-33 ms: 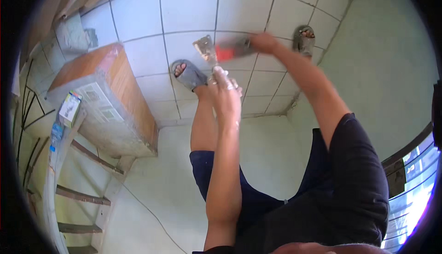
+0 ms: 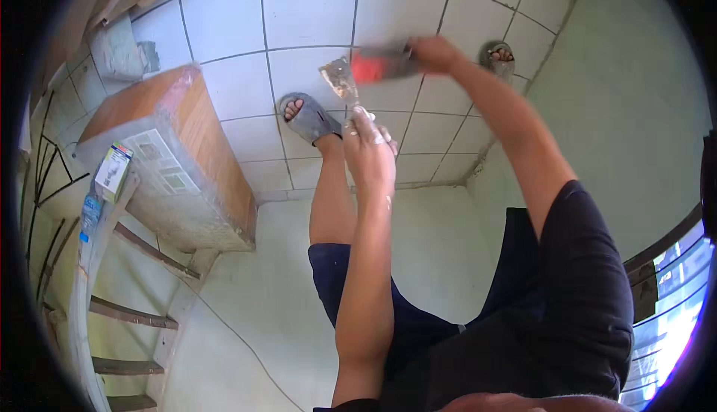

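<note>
My left hand (image 2: 371, 147), specked with white paste, is closed around the handle of a putty knife (image 2: 339, 78). The knife's blade points away from me and carries whitish and brown residue. To the right, my right hand (image 2: 435, 55) grips a flat red-and-dark tool (image 2: 379, 66), smeared by motion, so its exact kind cannot be made out. Its red end is close beside the putty knife's blade; whether they touch is unclear. Both tools are held out in front of me above the tiled floor.
My sandalled feet (image 2: 308, 117) stand apart on white floor tiles (image 2: 310, 9). A wooden box-like cabinet (image 2: 213, 151) stands at left, beside a wooden ladder (image 2: 134, 315) with a small carton (image 2: 113, 172) on it. Pale green walls (image 2: 620, 113) and a louvred window (image 2: 676, 315) lie right.
The red-and-dark tool and my right hand have shifted slightly, the tool's red end a little farther away from me. My left hand with the putty knife has moved slightly right.
</note>
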Tool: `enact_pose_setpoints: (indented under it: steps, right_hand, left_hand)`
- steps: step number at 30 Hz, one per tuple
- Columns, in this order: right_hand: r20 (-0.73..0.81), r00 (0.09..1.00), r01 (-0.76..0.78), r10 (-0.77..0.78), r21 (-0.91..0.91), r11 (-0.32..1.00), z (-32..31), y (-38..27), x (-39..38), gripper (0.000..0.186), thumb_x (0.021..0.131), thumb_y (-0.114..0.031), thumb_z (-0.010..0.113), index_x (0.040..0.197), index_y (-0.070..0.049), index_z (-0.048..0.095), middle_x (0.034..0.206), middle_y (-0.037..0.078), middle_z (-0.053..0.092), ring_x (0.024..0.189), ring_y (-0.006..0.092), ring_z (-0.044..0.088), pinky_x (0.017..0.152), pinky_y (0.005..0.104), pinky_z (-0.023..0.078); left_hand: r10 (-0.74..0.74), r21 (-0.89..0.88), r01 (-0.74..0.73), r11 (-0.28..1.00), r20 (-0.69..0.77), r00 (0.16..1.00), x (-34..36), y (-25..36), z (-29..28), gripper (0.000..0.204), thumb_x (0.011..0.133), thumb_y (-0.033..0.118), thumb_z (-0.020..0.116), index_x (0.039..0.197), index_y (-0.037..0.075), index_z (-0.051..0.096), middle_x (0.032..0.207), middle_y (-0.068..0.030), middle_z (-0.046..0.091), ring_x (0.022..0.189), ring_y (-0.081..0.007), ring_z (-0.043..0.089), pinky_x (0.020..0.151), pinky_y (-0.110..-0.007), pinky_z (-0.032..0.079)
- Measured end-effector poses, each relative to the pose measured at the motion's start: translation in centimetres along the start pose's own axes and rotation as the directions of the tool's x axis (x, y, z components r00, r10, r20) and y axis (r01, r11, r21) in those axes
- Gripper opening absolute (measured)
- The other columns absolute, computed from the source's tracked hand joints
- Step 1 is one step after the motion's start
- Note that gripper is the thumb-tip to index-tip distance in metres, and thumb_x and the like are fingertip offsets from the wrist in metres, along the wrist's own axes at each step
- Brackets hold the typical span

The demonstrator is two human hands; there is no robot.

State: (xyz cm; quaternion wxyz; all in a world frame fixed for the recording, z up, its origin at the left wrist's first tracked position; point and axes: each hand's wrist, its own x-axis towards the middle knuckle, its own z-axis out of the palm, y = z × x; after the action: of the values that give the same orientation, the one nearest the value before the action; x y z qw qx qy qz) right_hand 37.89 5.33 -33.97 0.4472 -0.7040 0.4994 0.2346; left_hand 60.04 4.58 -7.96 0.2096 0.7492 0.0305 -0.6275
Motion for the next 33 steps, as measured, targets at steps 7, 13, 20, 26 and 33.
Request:
enact_pose_setpoints:
  steps: [7,13,20,26,33]
  right_hand:
    - [-0.608,0.794,-0.098,0.008,-0.115,0.989,-17.8,10.6,6.1,0.043,0.080,-0.027,0.070,0.116,-0.007,0.058,0.093,0.019,0.070,0.083,0.0366,0.069,0.071,0.0450,0.056]
    - [-0.669,0.652,-0.466,0.358,0.019,0.885,-24.4,13.4,0.7,0.038,0.081,-0.033,0.070,0.102,-0.002,0.064,0.089,0.019,0.070,0.084,0.0346,0.069,0.071,0.0438,0.054]
    - [-0.738,0.624,-0.505,0.257,-0.129,0.854,-10.5,14.3,-5.9,0.061,0.080,-0.027,0.075,0.129,-0.001,0.049,0.099,0.020,0.064,0.088,0.0397,0.066,0.073,0.0468,0.056]
    - [0.250,0.789,-0.548,0.561,0.699,0.460,-2.4,-2.8,-11.3,0.075,0.095,-0.067,0.047,0.098,0.006,0.067,0.102,0.025,0.069,0.093,0.0333,0.068,0.080,0.0505,0.053]
    - [0.198,0.972,-0.153,0.127,0.942,-0.299,-4.0,-18.8,-10.3,0.049,0.104,-0.041,0.048,0.103,0.008,0.059,0.071,0.013,0.065,0.058,0.0227,0.064,0.054,0.0336,0.053]
  left_hand:
    - [-0.035,0.176,0.024,0.984,0.059,0.998,-0.5,-1.9,2.3,0.039,0.108,0.037,0.037,0.095,0.002,0.046,0.067,-0.0036,0.048,0.054,-0.0124,0.048,0.052,-0.031,0.047]
    - [-0.091,0.197,0.068,0.978,0.110,0.990,-1.7,-3.3,5.1,0.042,0.107,0.043,0.037,0.094,0.004,0.046,0.066,-0.0036,0.047,0.051,-0.0122,0.046,0.054,-0.032,0.051]
    - [-0.118,0.295,0.072,0.953,0.138,0.983,-2.3,-3.9,4.9,0.046,0.108,0.043,0.033,0.100,0.000,0.048,0.065,-0.0025,0.046,0.053,-0.0110,0.047,0.051,-0.030,0.049]
    - [-0.072,0.225,0.043,0.974,0.125,0.990,-1.2,-4.7,3.0,0.047,0.108,0.041,0.031,0.106,-0.002,0.050,0.067,-0.0031,0.048,0.053,-0.0121,0.048,0.049,-0.030,0.048]
    - [-0.026,0.401,-0.012,0.916,0.087,0.996,-0.4,-3.9,-0.3,0.057,0.105,0.038,0.037,0.134,-0.011,0.044,0.095,-0.0252,0.067,0.070,-0.0295,0.069,0.058,-0.037,0.054]
